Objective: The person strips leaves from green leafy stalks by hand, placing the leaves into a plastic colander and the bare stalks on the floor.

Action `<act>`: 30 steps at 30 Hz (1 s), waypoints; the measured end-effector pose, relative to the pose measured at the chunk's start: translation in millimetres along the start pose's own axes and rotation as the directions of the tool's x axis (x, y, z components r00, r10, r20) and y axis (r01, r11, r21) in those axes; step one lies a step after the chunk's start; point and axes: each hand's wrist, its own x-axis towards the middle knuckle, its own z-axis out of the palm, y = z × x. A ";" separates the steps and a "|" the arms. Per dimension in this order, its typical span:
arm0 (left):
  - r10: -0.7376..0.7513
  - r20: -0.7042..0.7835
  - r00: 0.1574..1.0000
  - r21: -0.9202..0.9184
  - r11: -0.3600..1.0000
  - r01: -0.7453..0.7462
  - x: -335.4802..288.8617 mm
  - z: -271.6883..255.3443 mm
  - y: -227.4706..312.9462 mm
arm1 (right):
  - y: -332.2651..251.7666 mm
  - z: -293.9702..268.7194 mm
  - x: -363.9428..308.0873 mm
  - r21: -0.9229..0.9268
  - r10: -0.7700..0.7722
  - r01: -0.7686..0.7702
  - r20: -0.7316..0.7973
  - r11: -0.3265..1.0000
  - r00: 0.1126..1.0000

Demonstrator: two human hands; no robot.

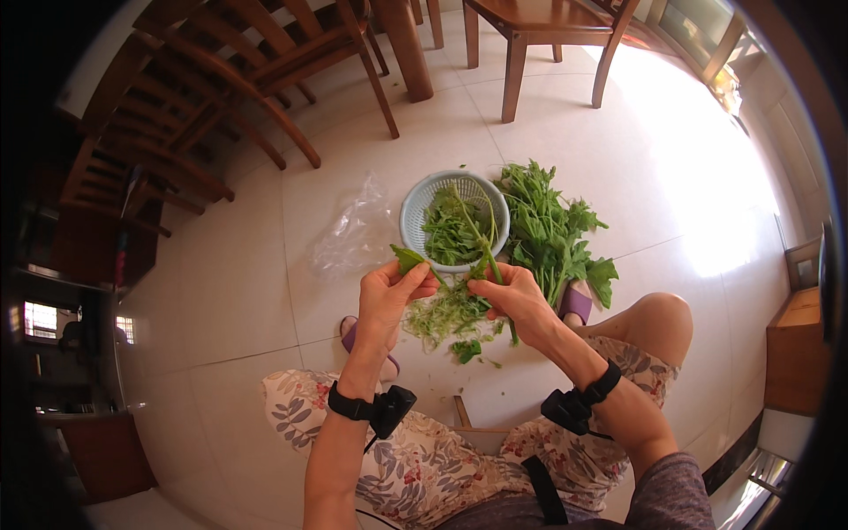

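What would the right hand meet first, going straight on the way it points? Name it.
Most likely the rim of the pale blue colander, up and to the left of the right hand. Depth is unclear, so the hand might clear the rim and meet the leafy greens inside.

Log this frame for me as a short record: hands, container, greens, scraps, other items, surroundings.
Hands: left hand pinches a green leaf; right hand grips a green stem
Container: round pale blue-grey colander, upright, just beyond the hands
Greens: cut greens inside the colander; leafy bunch on the floor, to its right
Scraps: pale green scraps on the floor, near side of the colander
Other items: clear plastic bag, left of the colander
Surroundings: tiled floor; wooden chair at top
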 end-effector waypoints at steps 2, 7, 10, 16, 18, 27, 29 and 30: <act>-0.002 -0.003 1.000 -0.016 1.000 0.002 0.9 -1.1 0.8 | 1.0 -2.2 0.1 -0.075 -0.009 0.010 0.018 0.997 1.000; -0.012 0.001 1.000 -0.049 0.999 0.012 1.1 -4.3 -0.2 | 0.9 1.6 -4.4 -0.264 -0.002 0.020 0.067 0.964 0.998; -0.019 0.002 1.000 -0.022 1.000 0.019 0.7 -5.7 -0.6 | -8.0 5.5 -10.4 -0.276 -0.008 0.032 0.085 0.961 0.996; -0.046 -0.002 0.999 0.033 0.998 0.046 1.9 -3.4 0.8 | -13.0 4.5 -10.6 -0.179 -0.058 0.075 0.095 0.981 0.994; -0.075 0.014 0.997 0.072 0.995 0.074 2.3 -2.8 1.1 | -16.3 5.0 -11.7 -0.192 -0.048 0.066 0.097 0.979 0.994; -0.182 0.209 0.961 0.120 0.980 0.160 -1.0 7.5 -4.9 | -6.5 0.7 -6.9 -0.075 -0.046 0.059 0.165 0.995 0.985; -0.150 0.194 0.969 0.056 0.988 0.142 -2.2 9.6 -2.6 | -7.5 -0.4 -8.1 -0.040 -0.037 0.044 0.167 0.998 0.985; -0.134 0.184 0.974 0.025 0.991 0.132 -2.7 9.8 -1.6 | -8.7 0.0 -9.0 -0.026 -0.031 0.036 0.162 0.999 0.986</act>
